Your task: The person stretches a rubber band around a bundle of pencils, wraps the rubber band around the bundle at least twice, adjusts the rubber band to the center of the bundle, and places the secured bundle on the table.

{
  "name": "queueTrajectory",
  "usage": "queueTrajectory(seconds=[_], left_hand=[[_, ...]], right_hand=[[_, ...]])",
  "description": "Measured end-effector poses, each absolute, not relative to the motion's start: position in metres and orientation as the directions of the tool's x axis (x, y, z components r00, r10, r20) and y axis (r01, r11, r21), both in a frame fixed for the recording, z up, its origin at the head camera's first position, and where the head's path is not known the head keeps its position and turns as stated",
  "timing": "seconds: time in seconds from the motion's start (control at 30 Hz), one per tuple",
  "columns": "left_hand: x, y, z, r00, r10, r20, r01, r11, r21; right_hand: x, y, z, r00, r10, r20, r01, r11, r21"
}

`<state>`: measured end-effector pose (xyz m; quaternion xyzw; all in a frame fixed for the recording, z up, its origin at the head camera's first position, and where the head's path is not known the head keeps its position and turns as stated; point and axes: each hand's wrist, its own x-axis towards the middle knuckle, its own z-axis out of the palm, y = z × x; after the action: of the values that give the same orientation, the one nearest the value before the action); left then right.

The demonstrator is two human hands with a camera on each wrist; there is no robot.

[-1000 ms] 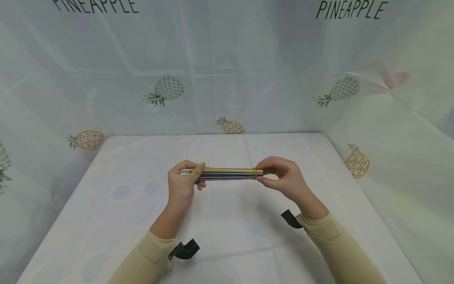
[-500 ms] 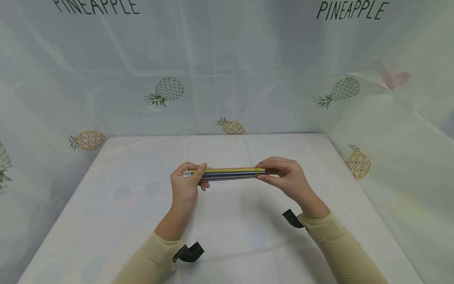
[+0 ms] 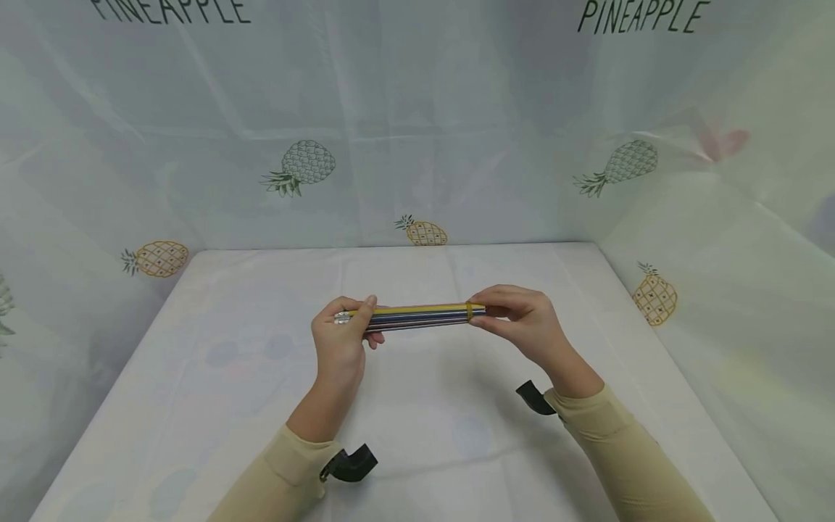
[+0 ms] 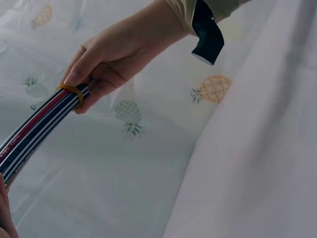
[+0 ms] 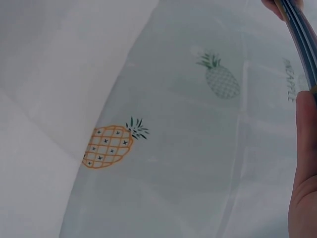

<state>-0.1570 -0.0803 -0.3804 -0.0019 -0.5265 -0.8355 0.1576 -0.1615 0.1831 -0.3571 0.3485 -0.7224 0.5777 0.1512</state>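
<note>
A bundle of pencils (image 3: 420,317), striped in yellow, dark blue and red, is held level above the table between both hands. The left hand (image 3: 341,344) grips its left end, thumb on top, with the silvery pencil ends poking out past the hand. At the other end, the right hand (image 3: 522,319) pinches the bundle between thumb and fingers, right at a yellow rubber band (image 3: 470,312). In the left wrist view the rubber band (image 4: 73,92) circles the pencils (image 4: 37,126) beside the right hand's fingertips. Only part of the right hand (image 5: 307,168) shows in the right wrist view.
The table (image 3: 417,449) has a white cover. Behind it and at both sides hang pale sheets (image 3: 457,145) printed with pineapples. A black wrist mount (image 3: 350,464) sits at the left cuff and another black mount (image 3: 535,397) at the right.
The bundle and left hand have shifted slightly right from a second ago, and the bundle's right end tilts up a little. Both hands keep their hold.
</note>
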Motion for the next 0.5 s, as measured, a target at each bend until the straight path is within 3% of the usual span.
queueTrajectory(seconds=[0.33, 0.5], left_hand=[[-0.154, -0.069, -0.38, -0.952, -0.179, 0.249, 0.298, -0.349, 0.888], [-0.156, -0.075, -0.382, -0.961, -0.152, 0.23, 0.269, -0.336, 0.903]], right_hand=[[-0.159, 0.165, -0.356, -0.788, -0.404, 0.464, -0.583, 0.246, -0.775], [-0.16, 0.173, -0.354, -0.783, -0.472, 0.405, -0.547, 0.215, -0.809]])
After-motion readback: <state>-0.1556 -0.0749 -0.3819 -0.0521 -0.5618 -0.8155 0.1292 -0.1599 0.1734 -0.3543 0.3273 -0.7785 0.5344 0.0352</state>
